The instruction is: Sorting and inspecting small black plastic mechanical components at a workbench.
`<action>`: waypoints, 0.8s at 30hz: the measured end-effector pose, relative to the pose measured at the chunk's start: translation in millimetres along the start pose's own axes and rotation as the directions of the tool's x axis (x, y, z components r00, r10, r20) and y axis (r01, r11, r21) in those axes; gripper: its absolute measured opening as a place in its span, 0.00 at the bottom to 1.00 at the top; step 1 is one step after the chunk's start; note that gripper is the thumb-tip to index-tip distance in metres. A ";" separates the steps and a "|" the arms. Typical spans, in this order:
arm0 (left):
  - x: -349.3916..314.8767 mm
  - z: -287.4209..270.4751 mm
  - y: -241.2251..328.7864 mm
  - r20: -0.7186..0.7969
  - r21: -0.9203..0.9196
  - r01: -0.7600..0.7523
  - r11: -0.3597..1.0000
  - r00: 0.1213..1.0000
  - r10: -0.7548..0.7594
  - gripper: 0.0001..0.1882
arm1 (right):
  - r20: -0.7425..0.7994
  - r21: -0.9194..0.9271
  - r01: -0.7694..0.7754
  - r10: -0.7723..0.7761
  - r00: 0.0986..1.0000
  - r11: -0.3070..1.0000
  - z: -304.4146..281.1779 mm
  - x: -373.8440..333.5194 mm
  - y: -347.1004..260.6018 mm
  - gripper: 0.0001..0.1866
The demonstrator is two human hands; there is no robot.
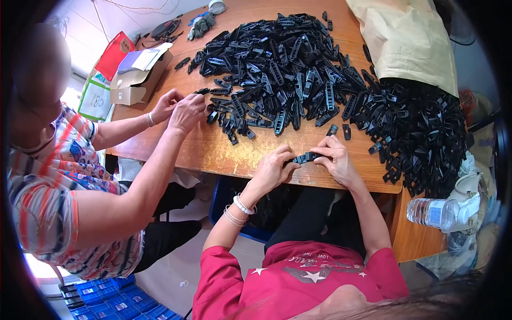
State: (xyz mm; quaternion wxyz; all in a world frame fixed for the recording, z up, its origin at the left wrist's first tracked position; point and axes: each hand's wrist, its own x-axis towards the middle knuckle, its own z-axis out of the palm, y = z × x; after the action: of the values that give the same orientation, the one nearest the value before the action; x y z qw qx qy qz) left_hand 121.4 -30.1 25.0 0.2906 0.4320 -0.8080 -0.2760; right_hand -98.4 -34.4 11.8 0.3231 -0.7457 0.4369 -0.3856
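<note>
Above the table's front edge, my left hand (277, 164) pinches one end of a small black plastic part (305, 158). The other end is between the fingertips of my right hand (337, 160). Whether it is one piece or two joined pieces I cannot tell. Just beyond my right hand lie a small black clip (347, 132) and another small black piece (332, 129). Farther back, a big heap of long ribbed black plastic parts (282, 69) covers the table. Smaller black clips (410, 128) pour from a cream sack on the right.
To the left, a co-worker's hands (184, 112) handle parts at the heap's edge. An open cardboard box (136, 85) stands behind them. The cream sack (408, 42) lies at the back right. A clear plastic bottle (433, 212) lies at the right. A blue bin (217, 200) sits below the table edge.
</note>
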 end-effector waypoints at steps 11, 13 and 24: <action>-3.4 5.1 -2.3 -0.003 0.050 -0.021 0.999 1.000 0.021 0.09 | 0.059 -0.018 0.072 -0.071 0.996 0.997 1.5 -4.6 1.3 0.13; -0.3 5.7 0.9 0.014 0.045 -0.092 0.995 0.996 0.091 0.09 | 0.075 -0.111 0.102 -0.094 0.993 0.989 4.2 -2.5 -7.6 0.13; -97.1 -34.4 8.0 0.119 0.406 0.042 0.913 0.988 -0.099 0.17 | -0.323 -0.373 -0.039 -0.090 0.942 0.927 -13.4 -17.6 -9.8 0.18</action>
State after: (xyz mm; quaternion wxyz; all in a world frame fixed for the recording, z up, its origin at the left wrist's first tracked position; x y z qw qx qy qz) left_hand 185.9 50.3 31.5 0.1291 0.4913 -0.8493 -0.1434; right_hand -111.6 -16.5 21.2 0.0908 -0.7228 0.5409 -0.4204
